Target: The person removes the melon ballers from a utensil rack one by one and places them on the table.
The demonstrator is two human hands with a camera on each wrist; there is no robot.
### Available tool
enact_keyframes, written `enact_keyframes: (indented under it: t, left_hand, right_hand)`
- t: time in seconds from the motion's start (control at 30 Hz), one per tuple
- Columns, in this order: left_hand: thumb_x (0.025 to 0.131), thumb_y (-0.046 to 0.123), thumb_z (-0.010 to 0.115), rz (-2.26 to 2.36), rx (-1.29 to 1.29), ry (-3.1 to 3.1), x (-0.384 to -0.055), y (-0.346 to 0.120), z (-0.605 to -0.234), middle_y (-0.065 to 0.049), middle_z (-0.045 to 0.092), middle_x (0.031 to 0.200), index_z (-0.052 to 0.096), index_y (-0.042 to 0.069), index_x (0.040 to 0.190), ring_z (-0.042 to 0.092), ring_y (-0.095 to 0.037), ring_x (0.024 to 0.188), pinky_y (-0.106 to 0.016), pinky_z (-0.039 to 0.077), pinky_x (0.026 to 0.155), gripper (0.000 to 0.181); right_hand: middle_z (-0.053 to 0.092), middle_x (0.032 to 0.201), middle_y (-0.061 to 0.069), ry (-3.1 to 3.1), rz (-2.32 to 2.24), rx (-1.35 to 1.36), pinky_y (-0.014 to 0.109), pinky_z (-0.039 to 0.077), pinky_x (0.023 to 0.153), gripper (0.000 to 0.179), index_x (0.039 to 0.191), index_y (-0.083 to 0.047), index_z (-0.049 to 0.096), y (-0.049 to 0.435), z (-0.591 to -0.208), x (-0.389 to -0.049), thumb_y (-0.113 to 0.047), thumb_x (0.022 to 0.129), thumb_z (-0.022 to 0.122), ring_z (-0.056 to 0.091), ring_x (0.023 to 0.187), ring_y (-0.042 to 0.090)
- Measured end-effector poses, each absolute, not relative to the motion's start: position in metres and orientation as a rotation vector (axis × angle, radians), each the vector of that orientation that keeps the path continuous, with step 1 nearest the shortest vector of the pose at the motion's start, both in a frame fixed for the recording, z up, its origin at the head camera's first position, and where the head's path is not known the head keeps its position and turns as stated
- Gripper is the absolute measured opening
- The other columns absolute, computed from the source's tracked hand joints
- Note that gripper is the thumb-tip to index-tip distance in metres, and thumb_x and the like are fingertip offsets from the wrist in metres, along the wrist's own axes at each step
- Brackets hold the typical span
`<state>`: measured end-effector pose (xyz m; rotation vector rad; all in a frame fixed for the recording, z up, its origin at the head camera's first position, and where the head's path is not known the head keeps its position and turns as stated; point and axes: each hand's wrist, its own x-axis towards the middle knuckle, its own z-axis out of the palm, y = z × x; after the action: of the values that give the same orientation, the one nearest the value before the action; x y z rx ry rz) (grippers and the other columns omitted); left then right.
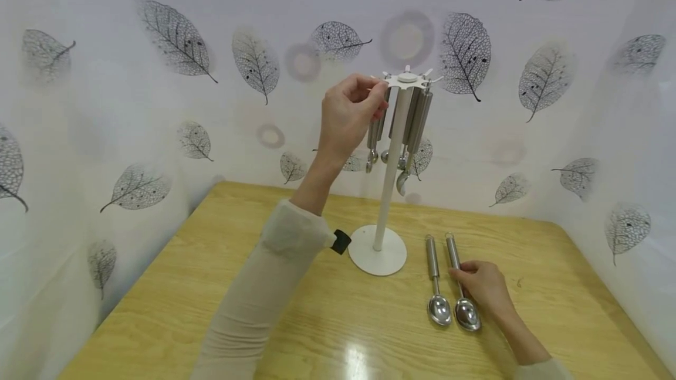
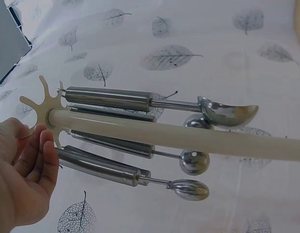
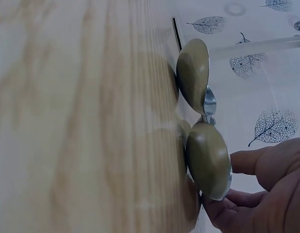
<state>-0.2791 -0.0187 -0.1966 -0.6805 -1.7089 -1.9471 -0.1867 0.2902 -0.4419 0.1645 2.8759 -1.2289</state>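
Observation:
A white rotating utensil stand (image 1: 388,192) rises from a round base. My left hand (image 1: 351,110) pinches an arm of its star-shaped top between thumb and fingers. Several steel-handled scoops (image 2: 111,99) hang from that top around the pole, some with round heads. On the table, two steel ice cream scoops lie side by side, bowls toward me. My right hand (image 1: 483,286) grips the handle of the right-hand scoop (image 1: 467,314) with thumb and fingers. The left-hand scoop (image 1: 439,309) lies just beside it, untouched. In the right wrist view, the near bowl (image 3: 208,160) hides part of the fingers.
The wooden table (image 1: 211,286) meets a leaf-patterned curtain (image 1: 222,122) behind and at both sides. A small black piece (image 1: 341,241) shows at my left sleeve cuff, in front of the stand's base.

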Motion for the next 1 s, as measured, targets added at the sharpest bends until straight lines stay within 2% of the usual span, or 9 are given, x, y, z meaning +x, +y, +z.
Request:
enact_keyframes:
  t: [0.23, 0.47, 0.77, 1.0]
  left_hand:
    - [0.101, 0.000, 0.071, -1.961, -0.681, -1.707, -0.2786, -0.0187, -0.1959, -0.016, 0.072, 0.084, 0.071, -0.007, 0.106, 0.067, -0.022, 0.071, -0.028, 0.061, 0.070, 0.008]
    - [0.101, 0.000, 0.071, -1.974, -0.673, -1.704, -0.2785, -0.0184, -0.1967, -0.016, 0.073, 0.084, 0.071, -0.008, 0.106, 0.067, -0.019, 0.070, -0.027, 0.061, 0.070, 0.009]
    - [0.102, 0.000, 0.071, -1.984, -0.674, -1.702, -0.2788, -0.0184, -0.1971, -0.015, 0.072, 0.083, 0.071, -0.007, 0.105, 0.067, -0.020, 0.071, -0.026, 0.061, 0.069, 0.008]
    - [0.102, 0.000, 0.070, -1.976, -0.684, -1.700, -0.2794, -0.0189, -0.1958, -0.015, 0.072, 0.083, 0.071, -0.008, 0.105, 0.067, -0.019, 0.070, -0.027, 0.061, 0.070, 0.009]
  right_hand:
    - [0.072, 0.085, 0.014, 2.875, -1.243, 0.149, 0.024, 0.054, 0.054, 0.041, 0.119, 0.023, 0.063, 0.2867, -0.4420, -0.1862, -0.012, 0.099, 0.075, 0.066, 0.066, 0.017]
    - [0.071, 0.081, 0.012, 2.870, -1.255, 0.156, 0.023, 0.051, 0.051, 0.043, 0.118, 0.024, 0.063, 0.2854, -0.4446, -0.1869, -0.012, 0.099, 0.076, 0.065, 0.063, 0.017]
    - [0.072, 0.087, 0.014, 2.841, -1.270, 0.190, 0.024, 0.053, 0.054, 0.048, 0.123, 0.023, 0.061, 0.2851, -0.4441, -0.1875, -0.016, 0.099, 0.076, 0.065, 0.066, 0.018]
    - [0.072, 0.093, 0.017, 2.833, -1.235, 0.188, 0.027, 0.054, 0.059, 0.059, 0.130, 0.022, 0.056, 0.2910, -0.4383, -0.1824, -0.029, 0.105, 0.070, 0.067, 0.071, 0.021]
